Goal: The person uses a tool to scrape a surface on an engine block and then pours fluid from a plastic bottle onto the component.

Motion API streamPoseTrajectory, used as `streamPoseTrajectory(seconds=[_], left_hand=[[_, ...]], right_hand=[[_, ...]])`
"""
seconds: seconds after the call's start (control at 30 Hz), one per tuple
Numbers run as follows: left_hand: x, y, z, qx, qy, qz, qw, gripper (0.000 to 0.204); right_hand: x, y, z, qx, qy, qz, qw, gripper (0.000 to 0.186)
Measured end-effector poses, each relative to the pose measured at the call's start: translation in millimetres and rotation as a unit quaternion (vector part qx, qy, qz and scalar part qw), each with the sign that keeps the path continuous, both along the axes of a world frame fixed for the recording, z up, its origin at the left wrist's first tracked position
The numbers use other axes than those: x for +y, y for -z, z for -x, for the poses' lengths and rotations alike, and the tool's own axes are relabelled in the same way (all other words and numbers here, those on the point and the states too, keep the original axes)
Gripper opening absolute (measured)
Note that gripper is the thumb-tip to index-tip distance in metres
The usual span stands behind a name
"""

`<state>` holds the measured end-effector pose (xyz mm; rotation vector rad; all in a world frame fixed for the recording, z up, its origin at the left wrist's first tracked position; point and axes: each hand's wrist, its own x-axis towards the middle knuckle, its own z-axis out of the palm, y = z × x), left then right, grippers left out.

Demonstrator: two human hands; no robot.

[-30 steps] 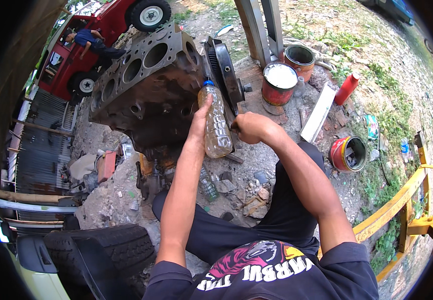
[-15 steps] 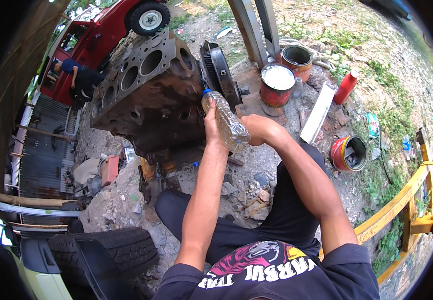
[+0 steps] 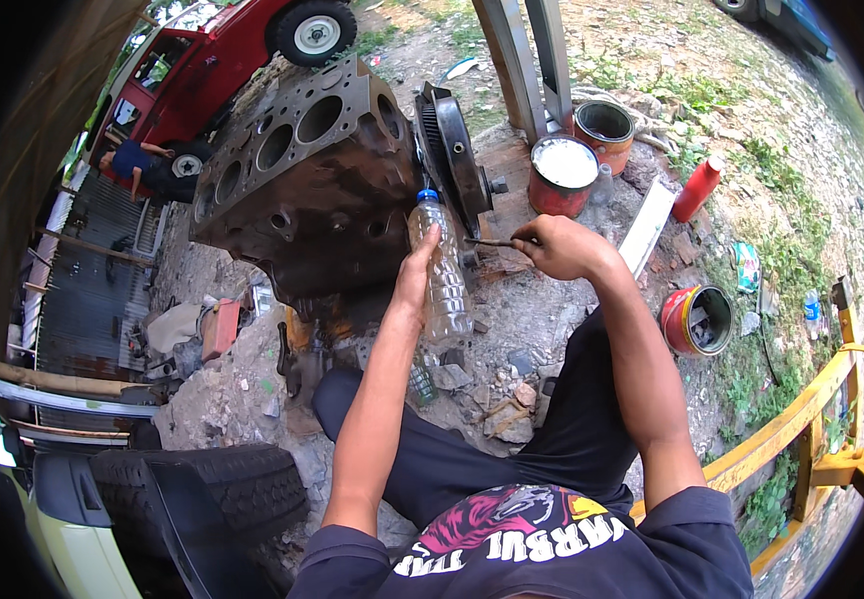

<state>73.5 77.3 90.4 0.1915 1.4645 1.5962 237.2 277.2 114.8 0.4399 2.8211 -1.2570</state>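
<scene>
My left hand is wrapped round a clear plastic bottle with a blue cap, held roughly upright. Just behind the bottle stands a large rusty engine block with round cylinder bores in its top face. A toothed flywheel sits at the block's right end. To the right of the bottle, my right hand grips a thin, dark, stick-like tool; its tip points left toward the bottle, and its exact kind is too small to make out.
Paint cans stand behind my right hand, with a red bottle farther right. Another open can lies beyond my right knee. A yellow metal frame borders the right. Tyres are at lower left; a person is near a red vehicle.
The bottle has gone from tilted to nearly upright. My right hand has moved right, away from the bottle, and the thin tool now shows in it.
</scene>
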Motion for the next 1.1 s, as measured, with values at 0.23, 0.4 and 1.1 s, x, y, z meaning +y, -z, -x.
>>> streamPoseTrajectory(seconds=[0.23,0.4,1.1], left_hand=[[-37,16,17,0.244,0.043,0.057,0.967,0.046],[-60,59,28,0.325,0.023,0.025,0.945,0.049],[-72,40,39,0.431,-0.114,0.089,0.891,0.059]], right_hand=[[-55,9,24,0.237,0.099,-0.036,0.966,0.042],[-86,7,81,0.085,0.126,-0.176,0.973,0.062],[-120,11,134,0.004,0.205,-0.238,0.949,0.058]])
